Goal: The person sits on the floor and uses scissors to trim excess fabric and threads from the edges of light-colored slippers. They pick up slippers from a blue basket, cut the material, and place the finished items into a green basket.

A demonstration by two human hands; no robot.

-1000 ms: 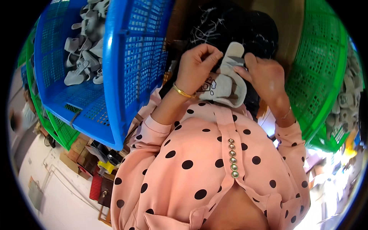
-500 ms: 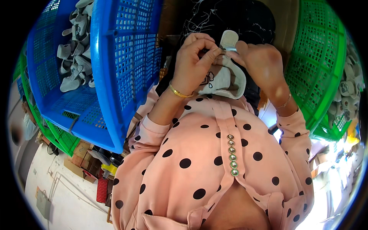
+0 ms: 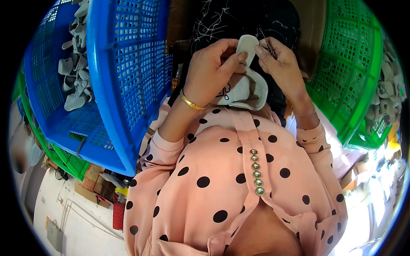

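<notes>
My left hand (image 3: 213, 68) grips a pale grey fabric shoe piece (image 3: 243, 87), thumb and fingers pinching its upper tab. My right hand (image 3: 279, 64) pinches the same tab from the right and also holds a thin dark tool, perhaps small snips, at its fingertips. The piece is held up in front of my chest, above my pink polka-dot blouse. A gold bangle sits on my left wrist. Behind the hands lies a dark cloth (image 3: 243, 19) with loose pale threads on it.
A blue plastic crate (image 3: 115, 81) on my left holds several grey shoe pieces (image 3: 74, 81). A green crate (image 3: 354, 77) on my right holds more of them. Another green crate (image 3: 64, 160) lies under the blue one. Boxes and clutter lie on the floor below.
Both hands have lifted the grey piece higher and turned it, so its tab now points up between my fingertips. The view has shifted slightly with my head.
</notes>
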